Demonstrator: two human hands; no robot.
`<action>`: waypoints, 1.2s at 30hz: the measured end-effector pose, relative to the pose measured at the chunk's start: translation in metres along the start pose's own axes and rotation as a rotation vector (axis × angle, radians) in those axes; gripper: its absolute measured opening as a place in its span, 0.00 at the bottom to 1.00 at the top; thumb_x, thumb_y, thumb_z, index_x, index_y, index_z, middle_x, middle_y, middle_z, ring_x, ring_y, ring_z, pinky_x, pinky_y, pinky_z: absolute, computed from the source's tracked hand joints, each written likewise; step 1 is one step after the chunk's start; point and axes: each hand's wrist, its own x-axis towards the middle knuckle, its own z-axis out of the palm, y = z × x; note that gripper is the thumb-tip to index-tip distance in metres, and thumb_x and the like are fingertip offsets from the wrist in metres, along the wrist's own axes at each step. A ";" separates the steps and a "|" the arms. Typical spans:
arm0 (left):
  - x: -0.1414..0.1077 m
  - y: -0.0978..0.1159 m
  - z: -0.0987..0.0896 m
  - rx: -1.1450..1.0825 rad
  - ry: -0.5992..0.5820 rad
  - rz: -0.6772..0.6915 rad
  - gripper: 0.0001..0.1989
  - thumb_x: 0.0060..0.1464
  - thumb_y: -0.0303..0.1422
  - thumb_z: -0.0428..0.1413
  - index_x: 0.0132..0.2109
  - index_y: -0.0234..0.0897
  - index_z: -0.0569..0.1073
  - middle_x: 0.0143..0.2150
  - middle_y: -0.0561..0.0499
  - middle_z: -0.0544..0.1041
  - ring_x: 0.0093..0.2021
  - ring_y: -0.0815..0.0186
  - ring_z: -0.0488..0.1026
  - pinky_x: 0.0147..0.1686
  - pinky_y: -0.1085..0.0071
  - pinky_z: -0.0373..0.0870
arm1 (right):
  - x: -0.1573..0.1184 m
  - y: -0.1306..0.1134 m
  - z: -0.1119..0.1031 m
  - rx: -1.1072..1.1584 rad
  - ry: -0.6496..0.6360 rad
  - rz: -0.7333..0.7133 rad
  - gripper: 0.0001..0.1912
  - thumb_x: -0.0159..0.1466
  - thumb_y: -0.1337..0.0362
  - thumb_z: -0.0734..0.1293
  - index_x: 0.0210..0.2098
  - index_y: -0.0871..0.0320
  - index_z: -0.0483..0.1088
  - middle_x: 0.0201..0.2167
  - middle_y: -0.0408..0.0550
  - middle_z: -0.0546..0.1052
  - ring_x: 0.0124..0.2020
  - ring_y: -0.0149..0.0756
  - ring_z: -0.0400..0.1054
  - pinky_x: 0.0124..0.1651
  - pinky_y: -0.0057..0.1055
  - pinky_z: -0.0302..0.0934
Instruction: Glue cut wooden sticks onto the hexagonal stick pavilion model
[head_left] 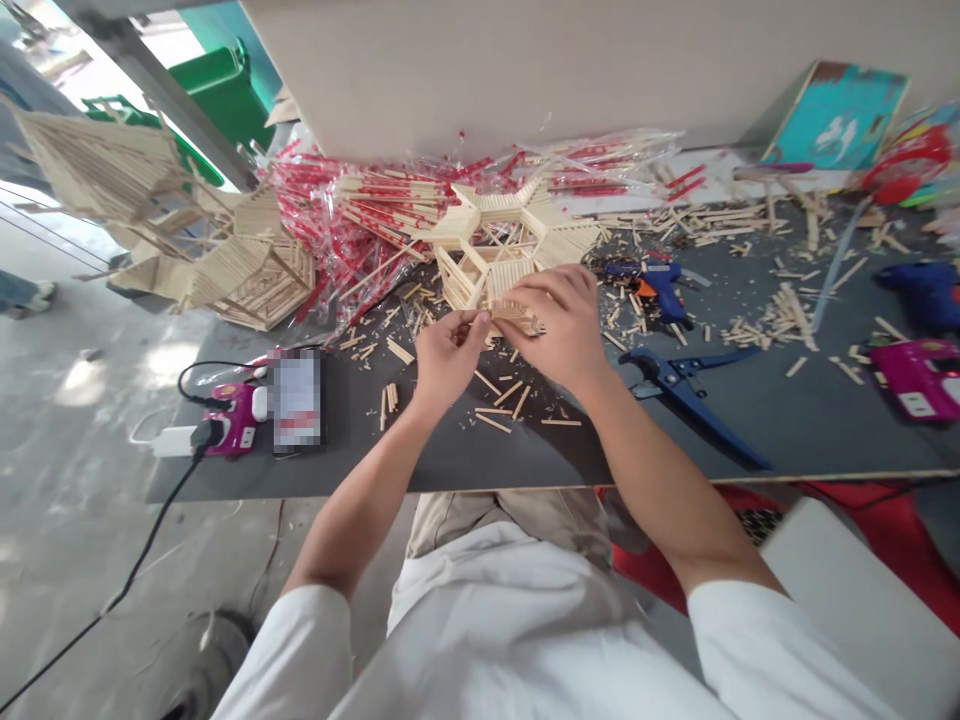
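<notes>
Grey workbench [720, 420] strewn with craft sticks [795, 315], left hand [450, 360] pinching one, right hand [555, 325] closed beside it.

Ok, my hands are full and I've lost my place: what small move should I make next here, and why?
I'd probably bring the small wooden stick pinched in your left hand up against the wooden stick model where your right hand holds it. Both hands are at that spot, and the blue glue gun lies close by.

Left hand [450, 360]: fingertips pinched together, palm turned inward. Right hand [555, 325]: back upward, fingers arched down. Forearms [660, 470]: bare, angled inward, hands just beside each other.
</notes>
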 end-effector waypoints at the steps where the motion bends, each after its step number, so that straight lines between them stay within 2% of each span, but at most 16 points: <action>1: -0.001 -0.002 0.006 -0.061 0.036 -0.026 0.24 0.63 0.54 0.59 0.46 0.36 0.82 0.30 0.50 0.79 0.29 0.68 0.72 0.30 0.72 0.67 | 0.000 0.004 -0.003 0.011 0.007 0.010 0.11 0.70 0.53 0.71 0.48 0.50 0.76 0.48 0.48 0.80 0.53 0.47 0.71 0.62 0.51 0.60; 4: -0.004 -0.005 0.021 -0.149 0.101 -0.065 0.28 0.62 0.56 0.60 0.53 0.36 0.81 0.30 0.52 0.76 0.29 0.70 0.69 0.29 0.72 0.64 | 0.000 0.011 -0.006 0.026 0.021 0.029 0.15 0.69 0.49 0.72 0.48 0.51 0.76 0.48 0.49 0.79 0.54 0.48 0.71 0.62 0.52 0.61; 7: -0.006 -0.003 0.029 -0.168 0.126 -0.075 0.28 0.62 0.56 0.61 0.53 0.36 0.82 0.27 0.55 0.71 0.26 0.72 0.64 0.26 0.72 0.60 | 0.000 0.013 -0.004 0.023 0.039 0.026 0.16 0.68 0.48 0.73 0.48 0.51 0.76 0.50 0.51 0.79 0.56 0.50 0.68 0.62 0.52 0.62; 11: -0.006 0.001 0.031 -0.133 0.139 -0.062 0.26 0.62 0.54 0.61 0.51 0.35 0.83 0.25 0.56 0.68 0.25 0.72 0.62 0.27 0.72 0.59 | 0.000 0.012 0.000 0.012 0.026 0.039 0.13 0.68 0.52 0.73 0.48 0.50 0.77 0.51 0.51 0.78 0.57 0.51 0.66 0.62 0.53 0.63; 18: -0.003 -0.003 0.029 0.010 0.176 0.019 0.25 0.64 0.52 0.59 0.50 0.35 0.83 0.23 0.57 0.70 0.25 0.71 0.65 0.29 0.72 0.63 | -0.001 0.014 0.002 0.033 0.041 0.045 0.08 0.69 0.59 0.72 0.47 0.50 0.76 0.50 0.50 0.78 0.56 0.50 0.67 0.62 0.54 0.63; 20: 0.001 -0.005 0.020 0.094 0.132 0.070 0.23 0.65 0.51 0.59 0.48 0.35 0.84 0.25 0.55 0.74 0.26 0.70 0.68 0.31 0.72 0.65 | -0.001 0.016 0.000 0.033 0.041 0.038 0.09 0.68 0.60 0.73 0.48 0.50 0.76 0.50 0.51 0.78 0.57 0.50 0.67 0.62 0.53 0.64; 23: 0.007 -0.009 -0.001 0.312 0.006 0.178 0.19 0.67 0.48 0.57 0.43 0.37 0.84 0.31 0.51 0.81 0.29 0.68 0.74 0.35 0.71 0.67 | 0.000 0.022 -0.008 0.027 0.028 0.035 0.15 0.66 0.59 0.75 0.51 0.51 0.75 0.53 0.52 0.76 0.58 0.52 0.67 0.62 0.55 0.64; 25: 0.010 -0.013 -0.014 0.479 -0.128 0.236 0.16 0.68 0.44 0.57 0.44 0.39 0.84 0.34 0.49 0.84 0.32 0.65 0.78 0.37 0.69 0.68 | 0.000 0.027 -0.015 0.031 0.015 0.046 0.17 0.64 0.58 0.76 0.51 0.52 0.74 0.54 0.53 0.75 0.58 0.53 0.67 0.62 0.56 0.64; 27: 0.012 -0.017 -0.020 0.641 -0.193 0.229 0.14 0.69 0.41 0.55 0.45 0.39 0.84 0.35 0.48 0.85 0.34 0.61 0.80 0.37 0.68 0.68 | 0.001 0.032 -0.022 0.037 0.009 0.058 0.16 0.64 0.56 0.77 0.49 0.52 0.75 0.52 0.53 0.75 0.56 0.53 0.68 0.61 0.57 0.65; 31: 0.008 -0.019 -0.016 0.768 -0.292 0.205 0.16 0.68 0.40 0.56 0.55 0.40 0.81 0.32 0.48 0.83 0.34 0.57 0.81 0.37 0.66 0.69 | 0.002 0.036 -0.031 0.028 -0.024 0.053 0.12 0.65 0.54 0.76 0.41 0.53 0.75 0.45 0.52 0.76 0.51 0.51 0.71 0.58 0.56 0.66; 34: 0.005 -0.017 -0.009 0.766 -0.372 0.214 0.19 0.67 0.39 0.57 0.61 0.40 0.78 0.32 0.48 0.83 0.37 0.55 0.82 0.39 0.65 0.71 | 0.002 0.032 -0.036 0.027 -0.059 0.048 0.10 0.67 0.55 0.74 0.37 0.54 0.75 0.41 0.50 0.77 0.47 0.48 0.71 0.56 0.53 0.67; 36: 0.005 -0.016 -0.005 0.730 -0.375 0.181 0.21 0.66 0.42 0.59 0.61 0.39 0.78 0.32 0.48 0.83 0.37 0.55 0.82 0.39 0.65 0.71 | 0.003 0.027 -0.039 0.062 -0.099 0.026 0.08 0.69 0.57 0.72 0.36 0.53 0.76 0.35 0.46 0.77 0.42 0.43 0.72 0.52 0.48 0.69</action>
